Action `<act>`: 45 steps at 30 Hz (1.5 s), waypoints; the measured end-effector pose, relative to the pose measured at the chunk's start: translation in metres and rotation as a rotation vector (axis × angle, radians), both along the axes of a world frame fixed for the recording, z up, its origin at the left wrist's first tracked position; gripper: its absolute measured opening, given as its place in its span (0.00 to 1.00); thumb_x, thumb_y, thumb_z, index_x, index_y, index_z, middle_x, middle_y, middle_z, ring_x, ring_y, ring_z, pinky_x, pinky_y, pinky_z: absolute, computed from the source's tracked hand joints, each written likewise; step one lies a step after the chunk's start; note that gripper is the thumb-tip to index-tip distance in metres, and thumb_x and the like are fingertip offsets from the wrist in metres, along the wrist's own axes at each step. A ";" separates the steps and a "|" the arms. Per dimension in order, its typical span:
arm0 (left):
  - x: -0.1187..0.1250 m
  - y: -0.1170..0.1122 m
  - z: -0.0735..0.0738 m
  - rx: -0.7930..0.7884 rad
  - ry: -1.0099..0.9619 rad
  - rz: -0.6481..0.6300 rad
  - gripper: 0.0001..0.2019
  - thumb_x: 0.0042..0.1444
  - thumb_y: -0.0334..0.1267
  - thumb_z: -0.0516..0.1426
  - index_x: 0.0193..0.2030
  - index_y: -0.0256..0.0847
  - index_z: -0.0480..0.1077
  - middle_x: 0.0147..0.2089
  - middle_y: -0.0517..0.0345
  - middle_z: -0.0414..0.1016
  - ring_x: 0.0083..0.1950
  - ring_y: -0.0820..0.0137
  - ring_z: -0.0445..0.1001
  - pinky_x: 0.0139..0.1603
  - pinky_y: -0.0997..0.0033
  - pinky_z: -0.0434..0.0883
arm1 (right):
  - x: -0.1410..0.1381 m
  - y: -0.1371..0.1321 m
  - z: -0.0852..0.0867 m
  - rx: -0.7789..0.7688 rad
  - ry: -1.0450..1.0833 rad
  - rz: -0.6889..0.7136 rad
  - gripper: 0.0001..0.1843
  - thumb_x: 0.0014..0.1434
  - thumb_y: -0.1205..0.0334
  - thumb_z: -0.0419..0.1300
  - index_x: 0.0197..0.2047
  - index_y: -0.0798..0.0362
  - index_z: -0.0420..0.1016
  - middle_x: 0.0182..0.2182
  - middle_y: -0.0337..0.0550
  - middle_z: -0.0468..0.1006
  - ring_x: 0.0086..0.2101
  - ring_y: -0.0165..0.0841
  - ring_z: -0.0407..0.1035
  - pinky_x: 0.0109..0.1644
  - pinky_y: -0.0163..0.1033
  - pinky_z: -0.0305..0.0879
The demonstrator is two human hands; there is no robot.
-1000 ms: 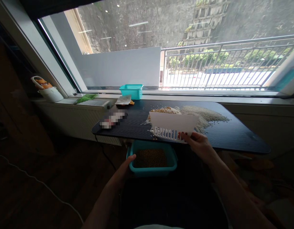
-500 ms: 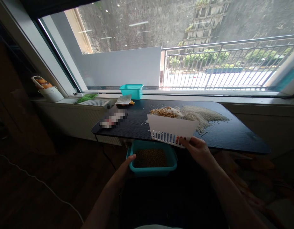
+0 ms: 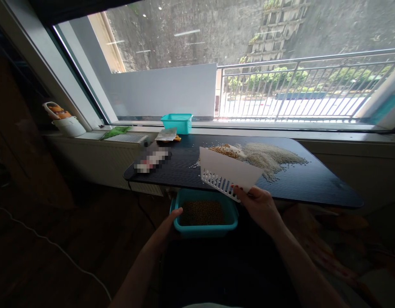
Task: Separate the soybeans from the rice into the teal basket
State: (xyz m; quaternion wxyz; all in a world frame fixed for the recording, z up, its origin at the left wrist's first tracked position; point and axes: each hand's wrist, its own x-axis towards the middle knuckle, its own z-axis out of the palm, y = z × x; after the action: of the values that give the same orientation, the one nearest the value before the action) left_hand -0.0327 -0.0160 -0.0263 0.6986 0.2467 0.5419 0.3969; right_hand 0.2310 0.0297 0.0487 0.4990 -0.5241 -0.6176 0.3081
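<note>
My right hand (image 3: pixel 257 205) grips a white slotted scoop (image 3: pixel 227 169) by its lower right corner, tilted above the front edge of the dark table. Slots line the scoop's lower edge. My left hand (image 3: pixel 172 220) holds the left rim of a teal tub (image 3: pixel 205 234), thumb over the rim and fingers hidden below. Inside the tub lies a layer of yellow-brown beans (image 3: pixel 203 213). Behind the scoop, a heap of similar yellow beans (image 3: pixel 224 150) lies on the table beside a spread of white rice-like grains (image 3: pixel 269 154).
A second teal tub (image 3: pixel 177 124) stands at the table's back edge, near a paper packet (image 3: pixel 167 134). A blurred flat item (image 3: pixel 152 161) lies on the table's left part. On the sill are a green cloth or bag (image 3: pixel 116 132) and a white bucket (image 3: pixel 69 125).
The scoop has tilted, its right end dropping and its left end rising. My right hand has shifted slightly left and down. My left hand and the tub have stayed in place.
</note>
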 end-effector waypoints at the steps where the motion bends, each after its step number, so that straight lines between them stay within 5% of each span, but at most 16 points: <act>1: 0.000 0.000 0.000 -0.004 0.000 0.006 0.35 0.59 0.53 0.55 0.70 0.38 0.56 0.63 0.42 0.71 0.61 0.51 0.72 0.51 0.55 0.75 | -0.007 0.002 -0.002 0.012 -0.007 0.022 0.19 0.52 0.45 0.62 0.27 0.53 0.82 0.25 0.43 0.81 0.26 0.38 0.72 0.27 0.39 0.67; 7: -0.001 -0.001 -0.002 0.023 -0.019 -0.008 0.35 0.59 0.53 0.54 0.70 0.39 0.57 0.62 0.42 0.72 0.62 0.50 0.70 0.53 0.53 0.73 | -0.024 0.014 -0.018 0.072 -0.107 -0.060 0.19 0.55 0.47 0.59 0.29 0.53 0.82 0.25 0.44 0.81 0.26 0.37 0.72 0.26 0.36 0.65; 12: -0.002 0.000 -0.003 0.026 -0.036 -0.018 0.34 0.59 0.53 0.54 0.70 0.40 0.57 0.64 0.42 0.69 0.63 0.50 0.69 0.53 0.53 0.73 | -0.006 0.012 -0.017 0.081 -0.272 -0.229 0.20 0.56 0.47 0.56 0.25 0.52 0.81 0.22 0.46 0.80 0.22 0.36 0.70 0.25 0.37 0.62; 22: -0.002 -0.001 -0.003 0.019 -0.012 0.009 0.36 0.59 0.53 0.55 0.70 0.38 0.54 0.65 0.41 0.68 0.65 0.50 0.66 0.51 0.54 0.74 | 0.023 0.008 -0.009 0.113 -0.509 -0.375 0.20 0.58 0.49 0.54 0.29 0.51 0.83 0.29 0.53 0.84 0.30 0.43 0.77 0.31 0.40 0.63; 28: -0.003 -0.003 -0.003 0.046 -0.009 -0.005 0.36 0.58 0.54 0.56 0.70 0.39 0.55 0.63 0.42 0.70 0.62 0.51 0.70 0.50 0.57 0.75 | 0.061 0.032 -0.009 0.058 -0.595 -0.469 0.21 0.56 0.47 0.56 0.25 0.52 0.82 0.25 0.53 0.82 0.29 0.44 0.76 0.30 0.41 0.61; 34: -0.003 -0.001 -0.005 0.010 -0.008 0.007 0.36 0.59 0.54 0.55 0.70 0.38 0.56 0.62 0.41 0.71 0.61 0.52 0.71 0.50 0.57 0.75 | 0.086 0.064 -0.007 0.051 -0.403 -0.450 0.18 0.53 0.47 0.59 0.27 0.53 0.81 0.23 0.49 0.80 0.27 0.42 0.74 0.29 0.40 0.62; 40: 0.001 0.005 -0.006 0.034 -0.021 -0.030 0.37 0.58 0.54 0.56 0.69 0.38 0.57 0.63 0.41 0.70 0.62 0.50 0.69 0.50 0.55 0.75 | 0.068 0.074 -0.007 0.092 0.012 -0.372 0.21 0.49 0.42 0.63 0.28 0.54 0.78 0.21 0.44 0.78 0.20 0.33 0.68 0.25 0.38 0.65; 45: 0.007 0.012 -0.012 0.058 -0.025 -0.101 0.36 0.57 0.56 0.56 0.68 0.40 0.60 0.65 0.41 0.69 0.63 0.48 0.69 0.50 0.54 0.74 | 0.063 0.077 -0.008 0.092 0.120 -0.352 0.21 0.47 0.41 0.64 0.26 0.53 0.76 0.21 0.41 0.75 0.20 0.31 0.66 0.23 0.37 0.64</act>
State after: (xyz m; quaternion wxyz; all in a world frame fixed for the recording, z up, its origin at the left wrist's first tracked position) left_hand -0.0261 -0.0039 -0.0383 0.7170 0.2890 0.5082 0.3796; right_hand 0.2940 0.1063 0.0412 0.6046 -0.5813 -0.4990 0.2182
